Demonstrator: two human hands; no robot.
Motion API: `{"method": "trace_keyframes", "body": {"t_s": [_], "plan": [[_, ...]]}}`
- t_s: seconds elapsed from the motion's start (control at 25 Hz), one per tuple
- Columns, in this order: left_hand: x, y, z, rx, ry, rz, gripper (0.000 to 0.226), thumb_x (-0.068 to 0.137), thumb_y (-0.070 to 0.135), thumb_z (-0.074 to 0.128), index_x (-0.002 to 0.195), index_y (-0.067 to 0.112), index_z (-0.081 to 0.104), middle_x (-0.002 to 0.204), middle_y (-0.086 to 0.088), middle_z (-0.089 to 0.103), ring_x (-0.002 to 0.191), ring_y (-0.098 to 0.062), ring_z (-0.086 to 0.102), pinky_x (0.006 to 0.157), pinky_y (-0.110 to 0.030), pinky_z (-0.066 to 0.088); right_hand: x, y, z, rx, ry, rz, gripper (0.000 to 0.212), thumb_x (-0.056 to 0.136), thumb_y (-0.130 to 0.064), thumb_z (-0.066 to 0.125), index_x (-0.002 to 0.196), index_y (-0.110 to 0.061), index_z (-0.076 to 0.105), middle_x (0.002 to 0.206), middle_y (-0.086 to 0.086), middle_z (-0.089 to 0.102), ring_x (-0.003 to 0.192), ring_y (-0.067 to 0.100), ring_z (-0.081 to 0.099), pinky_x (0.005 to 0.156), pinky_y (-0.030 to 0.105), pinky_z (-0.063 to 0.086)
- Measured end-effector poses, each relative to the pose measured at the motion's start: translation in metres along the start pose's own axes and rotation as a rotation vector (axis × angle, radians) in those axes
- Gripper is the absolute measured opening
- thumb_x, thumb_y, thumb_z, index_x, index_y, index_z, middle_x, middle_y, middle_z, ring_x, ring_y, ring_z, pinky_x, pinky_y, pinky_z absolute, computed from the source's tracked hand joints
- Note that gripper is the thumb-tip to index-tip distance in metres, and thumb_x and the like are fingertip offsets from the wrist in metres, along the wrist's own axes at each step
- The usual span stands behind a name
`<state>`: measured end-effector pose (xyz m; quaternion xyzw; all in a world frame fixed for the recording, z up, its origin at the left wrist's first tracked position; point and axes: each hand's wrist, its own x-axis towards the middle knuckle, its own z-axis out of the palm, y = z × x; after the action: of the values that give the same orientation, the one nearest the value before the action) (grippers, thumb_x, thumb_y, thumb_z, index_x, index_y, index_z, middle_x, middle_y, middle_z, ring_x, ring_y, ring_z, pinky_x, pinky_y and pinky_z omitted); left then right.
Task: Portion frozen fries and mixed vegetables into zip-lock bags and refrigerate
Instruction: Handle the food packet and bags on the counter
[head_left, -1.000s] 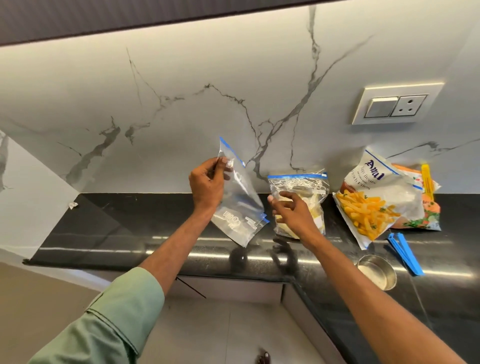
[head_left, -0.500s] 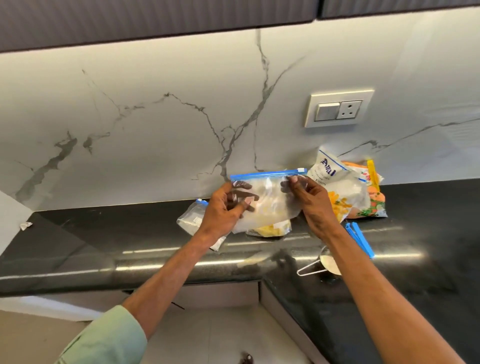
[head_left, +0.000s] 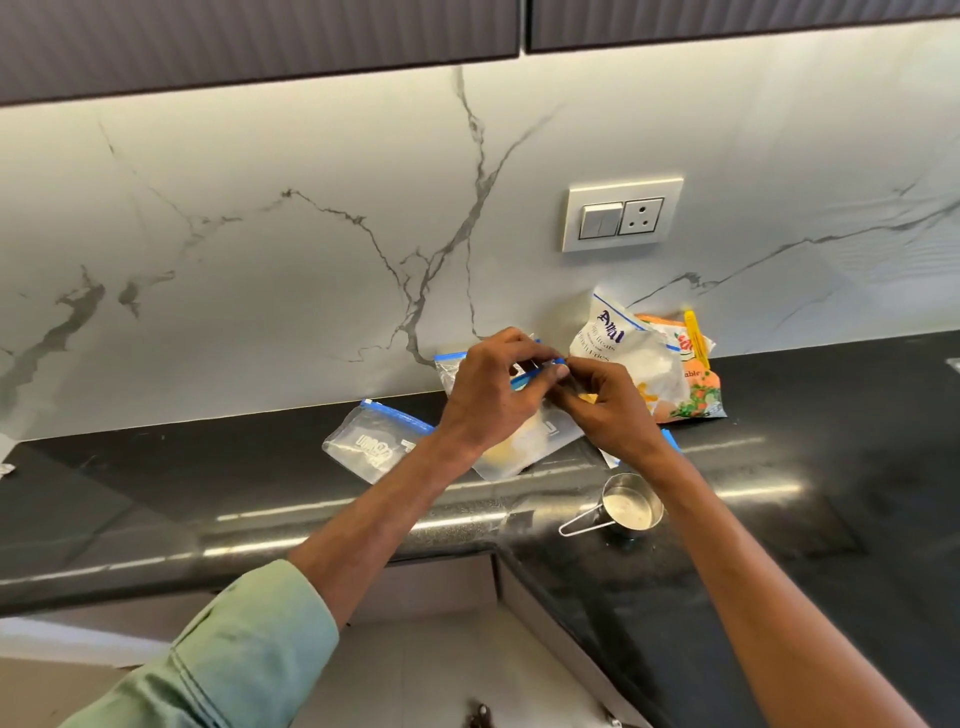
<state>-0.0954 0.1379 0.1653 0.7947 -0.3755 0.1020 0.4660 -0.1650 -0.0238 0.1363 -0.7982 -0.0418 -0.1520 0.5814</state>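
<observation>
Head view hides most of the filled zip-lock bag (head_left: 519, 457) behind both hands (its seal's state I cannot tell). A moment ago they held its top corners apart; now left hand (head_left: 493, 395) and right hand (head_left: 608, 410) pinch the blue strip (head_left: 451, 356) together. Clear, yellow fries inside, it slants above the counter (head_left: 208, 493) beside the fries packet (head_left: 628, 353).

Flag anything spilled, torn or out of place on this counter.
No spill or tear shows. The left hand and right hand pinch the seal of the filled zip-lock bag. Only a white scrap lies stray far left on the counter.
</observation>
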Motion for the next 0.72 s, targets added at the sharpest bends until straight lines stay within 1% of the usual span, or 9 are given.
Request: {"method": "trace_keyframes", "body": {"t_s": [0.12, 0.2, 0.28, 0.32, 0.4, 0.48, 0.6, 0.68, 0.72], "plan": [[-0.002, -0.003, 0.002, 0.018, 0.021, 0.024, 0.016, 0.084, 0.023, 0.084, 0.099, 0.017, 0.081, 0.089, 0.005, 0.075, 0.077, -0.003, 0.067, 0.073, -0.031, 0.057, -0.009, -0.006, -0.012, -0.006, 0.022, 0.017, 0.021, 0.095, -0.013, 0.076, 0.116, -0.016, 0.075, 0.108, -0.001, 0.079, 0.106, 0.016, 0.074, 0.095, 0.027, 0.057], [-0.001, 0.000, 0.000, 0.032, 0.043, 0.025, 0.023, 0.082, 0.026, 0.087, 0.102, 0.016, 0.080, 0.087, 0.008, 0.076, 0.076, 0.000, 0.067, 0.075, -0.026, 0.057, -0.013, -0.010, -0.020, 0.059, 0.085, 0.031, 0.023, 0.092, -0.010, 0.078, 0.115, -0.011, 0.075, 0.108, 0.001, 0.080, 0.106, 0.016, 0.075, 0.095, 0.025, 0.057], [0.000, 0.004, -0.002, 0.035, 0.038, 0.017, 0.033, 0.080, 0.032, 0.088, 0.107, 0.016, 0.075, 0.085, 0.010, 0.076, 0.077, 0.000, 0.069, 0.076, -0.018, 0.055, -0.015, -0.013, -0.024, 0.069, 0.122, 0.028, 0.019, 0.095, -0.009, 0.075, 0.113, -0.004, 0.076, 0.106, 0.003, 0.080, 0.104, 0.016, 0.075, 0.094, 0.024, 0.057], [0.000, 0.007, -0.003, 0.047, 0.021, 0.031, 0.036, 0.080, 0.033, 0.088, 0.108, 0.016, 0.074, 0.085, 0.010, 0.076, 0.078, 0.000, 0.070, 0.077, -0.017, 0.055, -0.015, -0.014, -0.025, 0.062, 0.127, 0.022, 0.017, 0.096, -0.009, 0.073, 0.112, -0.002, 0.077, 0.104, 0.004, 0.080, 0.101, 0.016, 0.075, 0.093, 0.025, 0.057], [0.000, 0.011, -0.003, 0.103, -0.007, 0.097, 0.032, 0.081, 0.034, 0.086, 0.106, 0.016, 0.074, 0.086, 0.009, 0.077, 0.079, -0.001, 0.070, 0.078, -0.024, 0.057, -0.015, -0.016, -0.025, 0.040, 0.146, 0.016, 0.012, 0.097, -0.009, 0.072, 0.105, -0.002, 0.078, 0.097, 0.005, 0.079, 0.094, 0.013, 0.074, 0.088, 0.026, 0.058], [-0.002, 0.013, -0.001, 0.105, -0.003, 0.149, 0.023, 0.084, 0.031, 0.085, 0.100, 0.016, 0.077, 0.086, 0.007, 0.077, 0.077, -0.001, 0.068, 0.075, -0.028, 0.057, -0.014, -0.015, -0.026, -0.046, 0.170, 0.005, 0.005, 0.097, -0.010, 0.073, 0.098, -0.007, 0.077, 0.091, -0.001, 0.078, 0.088, 0.012, 0.073, 0.083, 0.029, 0.058], [-0.004, 0.017, 0.004, 0.008, 0.034, 0.072, 0.014, 0.084, 0.025, 0.084, 0.092, 0.016, 0.079, 0.082, 0.007, 0.076, 0.073, 0.000, 0.065, 0.071, -0.022, 0.054, -0.017, -0.013, -0.021, -0.207, 0.233, -0.038, 0.005, 0.100, -0.013, 0.070, 0.095, -0.012, 0.071, 0.087, -0.007, 0.073, 0.085, 0.015, 0.070, 0.080, 0.036, 0.058], [-0.003, 0.021, 0.007, -0.063, 0.027, -0.007, 0.011, 0.083, 0.023, 0.084, 0.089, 0.014, 0.079, 0.080, 0.008, 0.074, 0.073, -0.004, 0.067, 0.071, -0.021, 0.054, -0.018, -0.014, -0.014, -0.260, 0.282, -0.066, 0.007, 0.101, -0.012, 0.066, 0.095, -0.012, 0.067, 0.086, -0.003, 0.071, 0.083, 0.020, 0.068, 0.075, 0.035, 0.056], [-0.003, 0.021, 0.008, -0.083, 0.024, -0.033, 0.010, 0.083, 0.021, 0.084, 0.087, 0.014, 0.078, 0.079, 0.009, 0.074, 0.073, -0.006, 0.067, 0.070, -0.021, 0.055, -0.018, -0.015, -0.013, -0.269, 0.319, -0.073, 0.008, 0.102, -0.009, 0.064, 0.095, -0.012, 0.064, 0.086, -0.001, 0.070, 0.082, 0.020, 0.067, 0.072, 0.032, 0.054]]}}
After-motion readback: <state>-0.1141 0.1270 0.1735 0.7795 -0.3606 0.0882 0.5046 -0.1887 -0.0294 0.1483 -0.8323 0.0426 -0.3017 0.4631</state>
